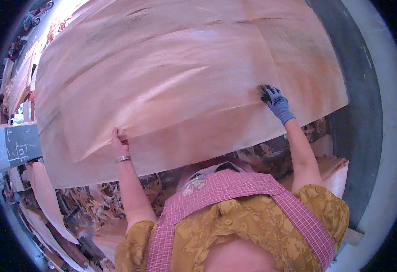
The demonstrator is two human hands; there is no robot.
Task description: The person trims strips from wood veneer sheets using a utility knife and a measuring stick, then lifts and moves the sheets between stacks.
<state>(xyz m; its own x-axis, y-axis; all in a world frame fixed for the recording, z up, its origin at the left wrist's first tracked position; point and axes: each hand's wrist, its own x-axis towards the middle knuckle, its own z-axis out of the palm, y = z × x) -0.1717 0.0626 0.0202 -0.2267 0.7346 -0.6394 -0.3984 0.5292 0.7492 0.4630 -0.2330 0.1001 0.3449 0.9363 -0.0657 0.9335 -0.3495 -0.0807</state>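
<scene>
1. While the stack of veneer (117,54) fills the whole space in front of the person, the top veneer sheet (171,86) lies across it, slightly askew.
2. Scraps of wood (98,199) litter the floor beneath the near edge.
3. Her right hand (274,100), in a blue glove, pinches the sheet's right corner.
4. Her bare left hand (119,143) grips the sheet's near-left edge, fingers curled under it.
5. Judging by how thin it looks, lifting both ends evenly would keep it from cracking.
</scene>
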